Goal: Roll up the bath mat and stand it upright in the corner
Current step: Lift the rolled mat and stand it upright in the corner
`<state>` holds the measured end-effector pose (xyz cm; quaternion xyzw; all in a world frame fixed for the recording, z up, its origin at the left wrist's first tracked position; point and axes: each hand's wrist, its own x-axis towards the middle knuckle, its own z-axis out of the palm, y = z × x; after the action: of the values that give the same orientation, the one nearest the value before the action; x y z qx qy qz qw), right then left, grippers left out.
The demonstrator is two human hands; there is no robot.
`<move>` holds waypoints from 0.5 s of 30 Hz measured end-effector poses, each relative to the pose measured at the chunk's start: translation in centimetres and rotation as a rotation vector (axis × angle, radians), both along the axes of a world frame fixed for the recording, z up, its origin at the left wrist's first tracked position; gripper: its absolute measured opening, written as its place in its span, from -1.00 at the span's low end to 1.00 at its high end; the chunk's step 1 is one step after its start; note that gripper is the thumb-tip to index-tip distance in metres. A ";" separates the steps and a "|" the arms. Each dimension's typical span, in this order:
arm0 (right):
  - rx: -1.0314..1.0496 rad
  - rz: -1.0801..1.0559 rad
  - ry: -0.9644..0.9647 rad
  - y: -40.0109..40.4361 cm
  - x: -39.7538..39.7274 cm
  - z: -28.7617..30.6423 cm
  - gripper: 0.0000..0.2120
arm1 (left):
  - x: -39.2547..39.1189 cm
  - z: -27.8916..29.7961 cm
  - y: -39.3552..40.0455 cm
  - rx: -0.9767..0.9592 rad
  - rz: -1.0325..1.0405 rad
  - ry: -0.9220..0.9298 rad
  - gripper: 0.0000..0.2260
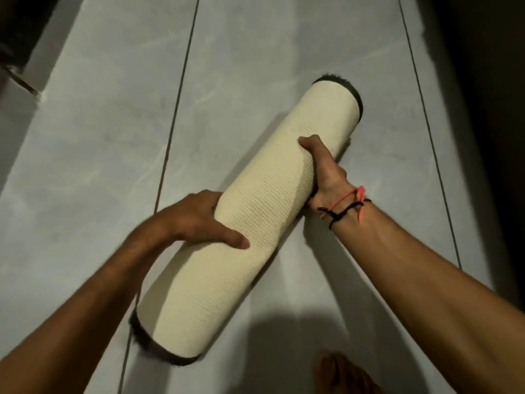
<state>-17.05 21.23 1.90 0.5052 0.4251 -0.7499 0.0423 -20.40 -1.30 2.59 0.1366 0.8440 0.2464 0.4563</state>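
Head view looks down on grey floor tiles (pixel 93 143) crossed by thin dark grout lines, and they fill most of what we see. Across them, running diagonally from near our left elbow up toward the far right, lies the rolled bath mat (pixel 255 211): a tight cream cylinder with its woven backing outward and a dark fuzzy pile showing as a rim at both ends. We cannot tell whether the roll rests on the floor or is lifted just off it. Our left hand (pixel 196 220) grips the roll around its middle, thumb pressed flat on the top, the other fingers wrapped out of sight beneath it. Our right hand (pixel 326 174) clasps the roll further along toward the far end, thumb across the top, palm against its right side. Black and orange thread bracelets (pixel 345 207) circle the right wrist. A bare foot (pixel 345 372) shows at the bottom edge, below the right forearm.
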 end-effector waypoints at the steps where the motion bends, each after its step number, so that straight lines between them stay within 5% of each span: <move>1: 0.042 -0.013 0.025 -0.4 -0.4 0.6 -0.30 | 0.2 0.2 -0.1 0.018 0.026 0.019 -0.31; 5: 0.210 0.073 0.161 -0.8 -3.2 7.8 -0.20 | -0.5 4.4 -1.0 0.109 0.229 0.120 -0.19; 15: 0.480 0.365 0.384 1.0 -21.1 41.1 -0.10 | -15.9 31.4 2.8 0.277 0.609 0.144 -0.04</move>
<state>-38.12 22.22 43.01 0.2663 0.6724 -0.6902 -0.0251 -36.26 1.47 34.00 -0.0437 0.8347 0.4733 0.2781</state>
